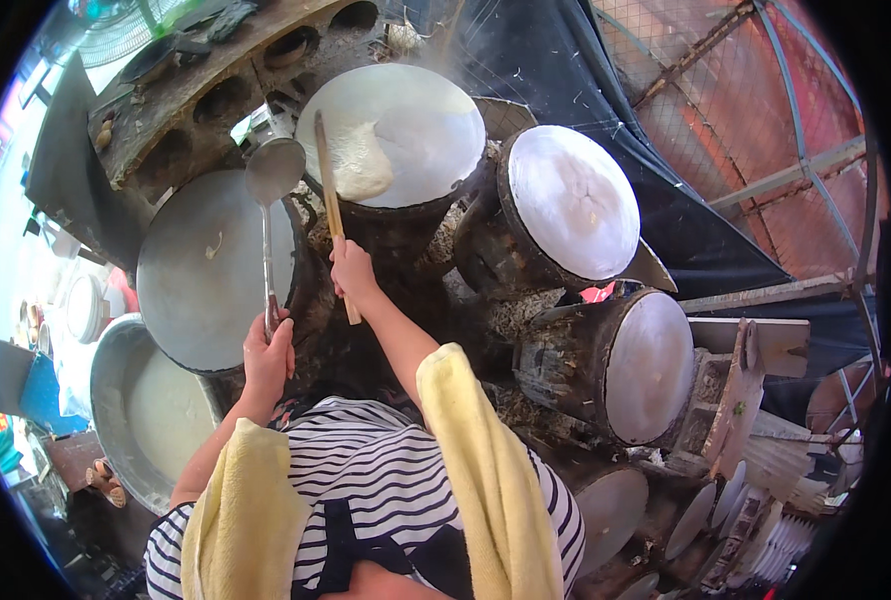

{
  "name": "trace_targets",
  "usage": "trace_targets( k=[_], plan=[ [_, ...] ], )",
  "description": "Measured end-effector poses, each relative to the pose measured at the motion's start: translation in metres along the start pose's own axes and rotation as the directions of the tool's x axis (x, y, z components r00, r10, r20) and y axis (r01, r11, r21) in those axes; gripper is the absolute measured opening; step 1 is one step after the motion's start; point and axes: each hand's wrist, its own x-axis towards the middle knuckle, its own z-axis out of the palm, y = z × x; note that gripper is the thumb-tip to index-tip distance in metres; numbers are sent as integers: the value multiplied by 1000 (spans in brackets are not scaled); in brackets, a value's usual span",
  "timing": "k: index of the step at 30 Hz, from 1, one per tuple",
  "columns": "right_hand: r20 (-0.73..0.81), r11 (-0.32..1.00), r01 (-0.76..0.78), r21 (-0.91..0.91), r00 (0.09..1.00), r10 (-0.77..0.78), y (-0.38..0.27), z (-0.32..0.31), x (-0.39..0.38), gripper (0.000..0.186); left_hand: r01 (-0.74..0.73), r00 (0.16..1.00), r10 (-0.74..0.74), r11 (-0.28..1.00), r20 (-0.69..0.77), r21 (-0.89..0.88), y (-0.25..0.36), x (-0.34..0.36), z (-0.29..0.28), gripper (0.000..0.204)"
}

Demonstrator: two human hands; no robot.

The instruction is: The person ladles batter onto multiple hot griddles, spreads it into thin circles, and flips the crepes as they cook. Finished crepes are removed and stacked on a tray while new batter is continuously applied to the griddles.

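My left hand (269, 352) is closed around the handle of a metal ladle (277, 170), whose bowl hangs above the right edge of a round grey griddle (216, 275). A small pale scrap lies on that griddle. My right hand (352, 270) grips a long flat wooden stick (328, 190). The stick's far end reaches over the left part of the far round griddle (434, 140), beside a thick patch of cream-coloured batter (361, 160). A thinner pale layer covers more of that griddle. Left of my left arm stands a large metal basin (108, 375) with pale liquid batter (166, 405).
On the right are a white-coated round griddle (576, 200) and a lower one (651, 365) on blackened drum stoves (561, 365). A holed concrete block structure (191, 120) stands far left. Black sheeting (556, 75) and wire mesh (726, 110) border the far right; more round discs (611, 515) lie lower right.
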Motion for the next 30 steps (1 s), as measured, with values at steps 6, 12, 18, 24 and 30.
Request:
trace_targets(
  k=[6,12,18,24,30],
  plan=[
    [-16,961,-142,236,988,150,-6,-49,-41,41,-12,1000,11,999,21,42,4,-5,17,19],
    [73,995,-79,57,995,75,1,-30,-30,38,-11,1000,11,999,19,42,-3,-9,37,18],
    [54,992,-125,-11,991,126,-4,-96,-16,35,-29,1000,28,999,8,29,2,-18,53,18],
    [93,979,-148,137,986,136,-23,-144,-31,46,-21,999,20,1000,49,12,5,-19,83,17],
    [195,942,50,-331,981,16,3,-124,-24,40,-19,1000,19,1000,11,14,1,-26,103,16]
  ],
)
